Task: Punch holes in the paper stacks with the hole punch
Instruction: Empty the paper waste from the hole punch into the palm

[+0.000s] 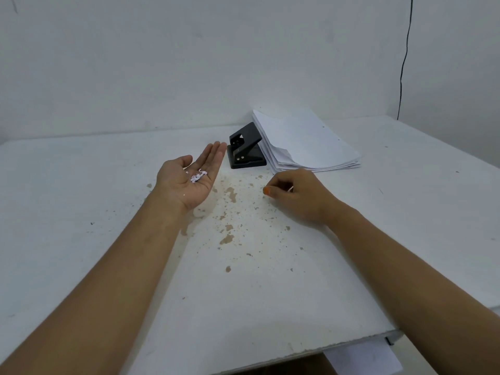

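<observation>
Hole punch (246, 148) lies at 1 o'clock of flat, chad-cupping left hand (189, 177); right hand (295, 193) pinches, contents indiscernible; paper stack (305, 142) at 12 o'clock.

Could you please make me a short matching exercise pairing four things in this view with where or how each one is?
Things:
1. left hand
2. right hand
3. hole punch
4. paper stack

States:
A. black, just left of the sheets
B. palm up, holding white paper scraps
C. white, at the table's far side
D. knuckles up, fingers curled on the tabletop

Pairs: 1-B, 2-D, 3-A, 4-C
</observation>
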